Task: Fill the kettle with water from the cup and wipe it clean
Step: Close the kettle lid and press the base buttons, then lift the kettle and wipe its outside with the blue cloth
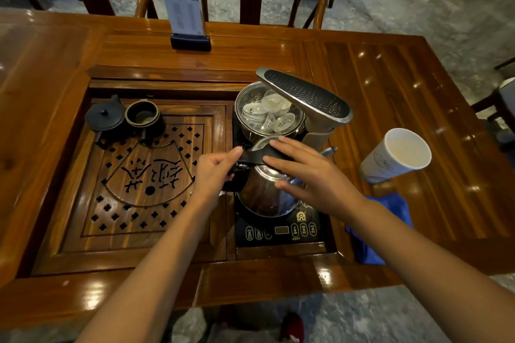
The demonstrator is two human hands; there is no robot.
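A steel kettle (262, 192) with a black handle stands on the black induction cooker (281, 228) set into the wooden table. My left hand (214, 172) is closed around the kettle's handle at its left end. My right hand (303, 172) lies flat over the kettle's top and lid with the fingers spread, hiding most of the lid. A white paper cup (395, 156) stands on the table to the right, apart from both hands. A blue cloth (390, 220) lies on the table by my right forearm, partly hidden under it.
Behind the kettle a steel pot (245, 122) holds several small white cups under a grey perforated faucet arm (306, 95). A carved wooden tea tray (83, 198) with a dark teapot (104, 118) and dark cup (143, 117) lies left. A menu stand (184, 8) stands at the far edge.
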